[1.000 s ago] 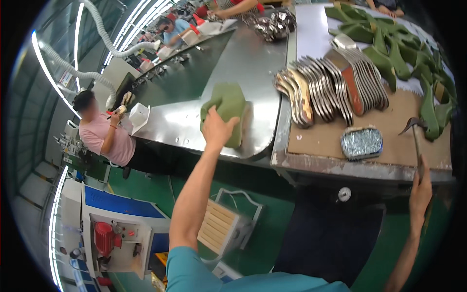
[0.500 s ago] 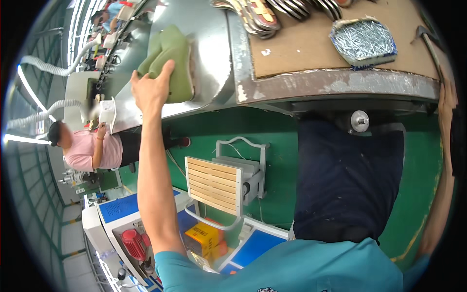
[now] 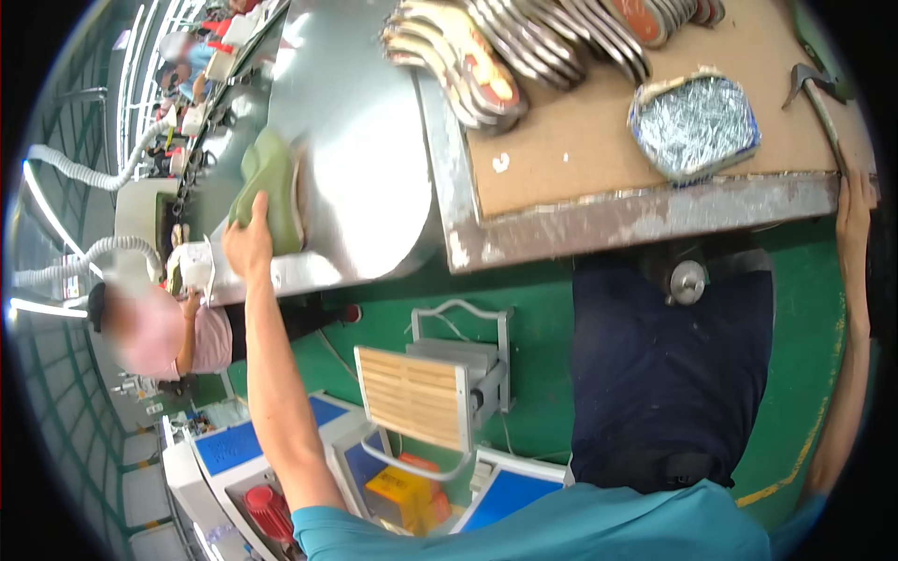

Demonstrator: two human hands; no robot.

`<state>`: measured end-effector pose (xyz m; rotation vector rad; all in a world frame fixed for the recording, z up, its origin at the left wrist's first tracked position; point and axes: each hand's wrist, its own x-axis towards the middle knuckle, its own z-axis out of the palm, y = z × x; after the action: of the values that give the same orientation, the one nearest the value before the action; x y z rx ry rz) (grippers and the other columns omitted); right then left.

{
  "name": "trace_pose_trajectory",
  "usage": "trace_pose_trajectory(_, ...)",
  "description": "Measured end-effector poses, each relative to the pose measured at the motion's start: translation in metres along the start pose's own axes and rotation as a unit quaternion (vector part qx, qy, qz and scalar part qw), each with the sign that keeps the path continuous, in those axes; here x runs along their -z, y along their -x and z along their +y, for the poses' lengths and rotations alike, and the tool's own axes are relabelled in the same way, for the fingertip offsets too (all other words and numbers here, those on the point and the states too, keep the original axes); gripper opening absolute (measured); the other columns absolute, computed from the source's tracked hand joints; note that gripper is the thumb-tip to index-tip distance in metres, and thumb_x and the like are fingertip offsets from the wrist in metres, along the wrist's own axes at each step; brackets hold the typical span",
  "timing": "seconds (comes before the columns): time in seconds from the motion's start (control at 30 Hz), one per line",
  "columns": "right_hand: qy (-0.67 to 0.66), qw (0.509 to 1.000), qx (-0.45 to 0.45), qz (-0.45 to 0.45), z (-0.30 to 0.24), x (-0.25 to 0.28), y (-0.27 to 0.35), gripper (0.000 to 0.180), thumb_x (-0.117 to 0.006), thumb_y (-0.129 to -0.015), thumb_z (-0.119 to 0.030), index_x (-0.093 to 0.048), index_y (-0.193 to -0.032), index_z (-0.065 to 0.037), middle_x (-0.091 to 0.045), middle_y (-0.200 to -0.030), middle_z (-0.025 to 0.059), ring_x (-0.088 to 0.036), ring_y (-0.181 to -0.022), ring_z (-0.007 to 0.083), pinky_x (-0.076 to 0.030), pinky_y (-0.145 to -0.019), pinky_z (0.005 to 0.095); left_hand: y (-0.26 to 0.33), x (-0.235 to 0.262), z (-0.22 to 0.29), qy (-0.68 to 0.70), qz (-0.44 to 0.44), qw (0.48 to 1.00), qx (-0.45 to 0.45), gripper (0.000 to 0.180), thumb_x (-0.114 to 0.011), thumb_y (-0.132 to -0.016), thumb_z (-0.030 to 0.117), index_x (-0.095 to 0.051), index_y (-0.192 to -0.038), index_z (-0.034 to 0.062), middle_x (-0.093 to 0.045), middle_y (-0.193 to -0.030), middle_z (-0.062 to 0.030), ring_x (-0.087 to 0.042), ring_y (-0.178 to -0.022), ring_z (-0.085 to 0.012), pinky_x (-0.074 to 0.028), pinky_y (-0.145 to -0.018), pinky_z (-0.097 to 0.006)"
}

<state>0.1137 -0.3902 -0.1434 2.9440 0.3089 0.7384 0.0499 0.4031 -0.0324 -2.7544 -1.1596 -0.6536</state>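
Note:
My left hand (image 3: 248,245) grips the near end of a green shoe last (image 3: 271,182), thumb laid along its top. A pale strip shows along the last's right side. Last and hand are over the metal worktop at the left, near its front edge. My right hand (image 3: 855,201), squeezed narrow by the picture's rim, is at the right edge of the bench. It closes at the handle end of a hammer (image 3: 819,101), whose head points away from me. Its fingers are partly hidden.
A blue-rimmed tub of nails (image 3: 694,126) stands on the cardboard-covered bench (image 3: 580,182). Several shoe-shaped pieces (image 3: 458,65) are stacked at its back. A wood-slatted seat (image 3: 412,397) is below. A person in pink (image 3: 159,327) works at the left, beyond the metal worktop (image 3: 365,168).
My left hand and the green last have moved left along the metal worktop, toward its front edge. The view has shifted slightly. My right hand and the hammer stay about where they were.

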Motion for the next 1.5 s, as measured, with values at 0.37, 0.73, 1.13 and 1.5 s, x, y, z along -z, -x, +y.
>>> trace_pose_trajectory(0.37, -0.004, 0.999, -0.029, -0.026, -0.059, 0.048, -0.019, 0.042, -0.045, -0.092, -0.001, -0.048, -0.134, -0.005, -0.054, -0.112, 0.0155, -0.051, -0.102, 0.0327, -0.042, -0.088, 0.0395, -0.072, -0.046, -0.144, -0.172, 0.054, 0.965, 0.189, 0.078, -0.056, -0.08, 0.064, -0.05, -0.13, 0.004, -0.044, -0.135, -0.0216, -0.046, -0.121, -0.0386, -0.042, -0.096, -0.046)
trace_pose_trajectory(0.73, 0.008, 1.0, -0.008, 0.011, -0.067, 0.06, -0.024, 0.044, -0.05, -0.082, 0.002, -0.051, -0.126, -0.001, -0.056, -0.104, 0.018, -0.053, -0.094, 0.0348, -0.043, -0.083, 0.0434, 0.084, -0.04, 0.236, 0.344, -0.226, 0.902, -0.134, 0.04, -0.052, -0.091, 0.037, -0.064, -0.101, -0.0005, -0.066, -0.085, -0.017, -0.062, -0.081, -0.0291, -0.046, -0.076, -0.037)
trace_pose_trajectory(1.13, -0.183, 0.977, -0.107, 0.041, -0.016, 0.076, -0.066, 0.046, -0.065, -0.083, -0.025, -0.053, -0.12, -0.001, -0.057, -0.106, 0.0177, -0.054, -0.097, 0.0347, -0.043, -0.081, 0.0423, 0.109, -0.004, 0.277, 0.51, -0.202, 0.826, -0.132, 0.018, -0.047, -0.097, 0.017, -0.048, -0.099, -0.0009, -0.05, -0.092, -0.0086, -0.047, -0.087, -0.0169, -0.04, -0.081, -0.03)
trace_pose_trajectory(1.5, -0.134, 0.973, -0.172, -0.077, 0.023, -0.007, -0.178, 0.097, -0.074, -0.065, -0.03, -0.026, -0.143, -0.001, -0.053, -0.118, 0.0274, -0.053, -0.108, 0.0412, -0.044, -0.093, 0.0468, 0.102, 0.075, 0.317, 0.602, 0.033, 0.789, -0.118, 0.065, -0.062, -0.087, 0.007, -0.022, -0.138, 0.0015, -0.054, -0.107, -0.0178, -0.053, -0.097, -0.0201, -0.044, -0.086, -0.034)
